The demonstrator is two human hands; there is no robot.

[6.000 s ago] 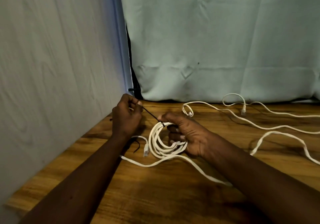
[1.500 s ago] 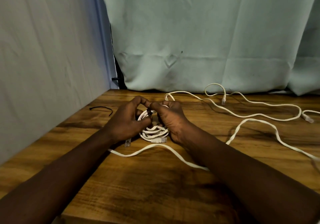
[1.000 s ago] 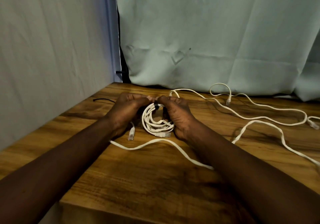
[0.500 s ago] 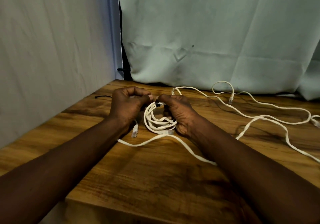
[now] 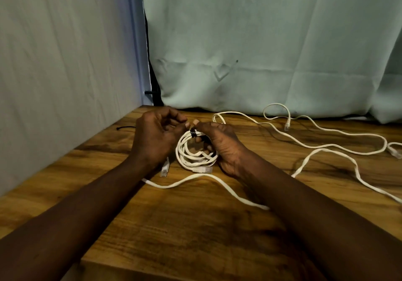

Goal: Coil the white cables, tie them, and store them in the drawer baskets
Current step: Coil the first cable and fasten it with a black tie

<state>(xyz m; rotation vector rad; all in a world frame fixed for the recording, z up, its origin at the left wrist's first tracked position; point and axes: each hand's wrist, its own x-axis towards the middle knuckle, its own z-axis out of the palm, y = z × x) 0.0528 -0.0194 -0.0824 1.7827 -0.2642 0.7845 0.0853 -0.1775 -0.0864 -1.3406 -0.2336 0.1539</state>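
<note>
A coiled white cable lies on the wooden table, with a black tie wrapped round its top. My left hand and my right hand meet at the tie, and their fingertips pinch it from either side. My right hand's fingers also curl round the coil's right side. Two clear plugs of this cable lie by the coil's lower edge. A loose white cable runs across the table to the right. Another white cable passes under my forearms.
A second black tie lies near the table's left edge beside the grey cloth wall. A pale green curtain hangs behind the table. The table's front edge is close to me. No drawer baskets are in view.
Six seconds ago my left hand pulled the black tie out taut from the coil. Now the tie sits wrapped round the coil and both hands pinch it close together.
</note>
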